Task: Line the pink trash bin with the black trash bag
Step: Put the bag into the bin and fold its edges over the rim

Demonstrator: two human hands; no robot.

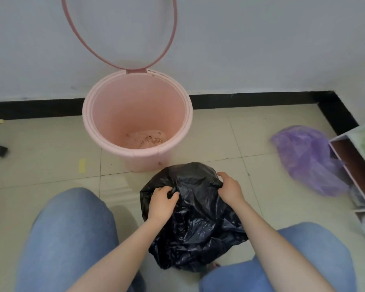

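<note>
A round, smooth pink trash bin (137, 119) stands upright, mouth up, ring lid (118, 34) raised. Just in front of the bin, the left hand (161, 202) and right hand (230, 189) each pinch folds of the crinkled, glossy black trash bag (194, 224), bunched shapelessly on the tiled floor (40, 165).

one pink bin (97, 114), one black bag (196, 224), one purple bag (303, 157), two hands (161, 202)
</note>
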